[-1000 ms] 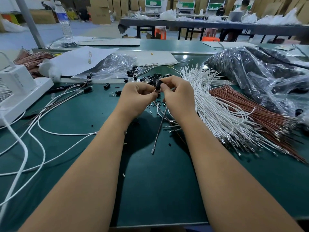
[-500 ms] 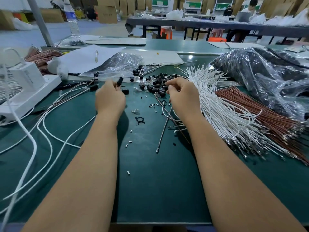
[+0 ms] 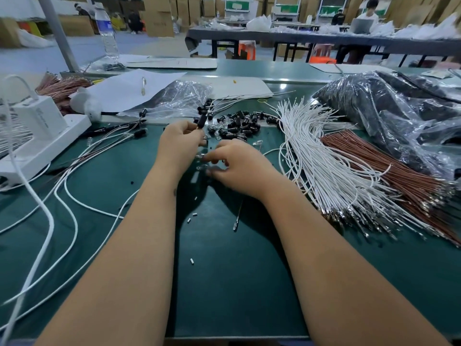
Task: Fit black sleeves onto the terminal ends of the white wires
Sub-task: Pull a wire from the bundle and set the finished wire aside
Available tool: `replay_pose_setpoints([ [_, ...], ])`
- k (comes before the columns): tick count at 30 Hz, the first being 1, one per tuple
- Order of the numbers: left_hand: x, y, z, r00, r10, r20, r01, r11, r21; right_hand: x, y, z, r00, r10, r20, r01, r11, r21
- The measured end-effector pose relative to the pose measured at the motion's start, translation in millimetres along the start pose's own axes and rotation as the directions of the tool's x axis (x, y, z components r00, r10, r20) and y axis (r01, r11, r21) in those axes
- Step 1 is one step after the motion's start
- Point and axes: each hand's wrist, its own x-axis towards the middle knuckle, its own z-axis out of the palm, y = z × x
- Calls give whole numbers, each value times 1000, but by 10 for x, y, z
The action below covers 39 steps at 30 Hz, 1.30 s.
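My left hand pinches a black sleeve upright at its fingertips, just left of the loose pile of black sleeves. My right hand lies low over the green mat beside it. Its fingers are curled and blurred, close to small clear pieces. A thin wire with a metal terminal trails out from under its palm toward me. The big bundle of white wires fans out to the right. Several sleeved wires lie at the left.
Brown wires lie right of the white bundle, with black plastic bags behind. A white power strip and thick white cables fill the left. A clear bag, paper and a water bottle stand farther back.
My left hand went out to the left, then came back to the middle with a black sleeve. My right hand dropped from the sleeve pile down toward me onto the mat.
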Motion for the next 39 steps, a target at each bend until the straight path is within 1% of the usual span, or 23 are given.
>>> replay_pose_setpoints([
  [2, 2, -7, 19, 999, 34, -21, -34, 999, 18, 24, -40, 22, 999, -10, 37, 12, 998, -64],
  [5, -24, 22, 75, 998, 62, -8, -62, 998, 15, 24, -60, 41, 1000, 1, 7, -1, 997, -71],
  [7, -41, 43, 116, 998, 59, 11, -59, 998, -12, 20, -70, 72, 1000, 4, -7, -4, 998, -62],
  [10, -49, 56, 154, 999, 39, 18, -38, 998, -43, 36, -69, 117, 999, 18, -35, -22, 993, -116],
  [12, -47, 54, 167, 1000, 18, 18, -16, 996, -91, 48, -63, 121, 999, 20, -44, -25, 993, -112],
  [14, -39, 46, 175, 1000, 11, 9, -9, 992, -127, 48, -56, 111, 998, 36, -44, -38, 997, -63],
  [15, -33, 40, 177, 1000, 11, 4, -10, 992, -127, 42, -54, 103, 996, 55, -65, -55, 998, -9],
  [17, -21, 29, 182, 1000, 12, 10, -10, 991, -130, 29, -52, 71, 975, 144, -169, -119, 982, 149],
  [19, -25, 33, 198, 999, 14, 42, -9, 992, -127, 21, -29, 12, 911, 285, -299, -188, 931, 312],
  [21, -63, 58, 230, 995, 17, 100, -3, 990, -141, 10, 18, -63, 822, 421, -384, -223, 858, 462],
  [22, -89, 79, 254, 990, 23, 138, -1, 987, -158, 3, 49, -104, 779, 489, -393, -234, 808, 541],
  [24, -143, 121, 295, 975, 43, 218, 0, 981, -193, -17, 117, -181, 710, 607, -356, -239, 684, 689],
  [26, -179, 149, 324, 959, 73, 272, -18, 980, -199, -42, 168, -239, 673, 681, -288, -196, 540, 818],
  [28, -197, 164, 338, 951, 99, 294, -49, 983, -174, -56, 194, -276, 657, 715, -240, -118, 412, 904],
  [29, -203, 167, 342, 950, 106, 294, -60, 985, -163, -61, 200, -287, 654, 723, -224, -89, 368, 926],
  [31, -210, 166, 342, 952, 113, 284, -69, 985, -161, -68, 201, -299, 663, 723, -195, -65, 315, 947],
  [34, -208, 163, 340, 953, 121, 277, -80, 985, -155, -72, 185, -295, 691, 705, -162, -77, 294, 953],
  [37, -209, 165, 337, 950, 133, 283, -94, 984, -149, -76, 184, -302, 692, 706, -154, -98, 303, 948],
  [39, -205, 158, 337, 951, 139, 277, -100, 984, -151, -70, 193, -292, 686, 716, -127, -127, 290, 949],
])
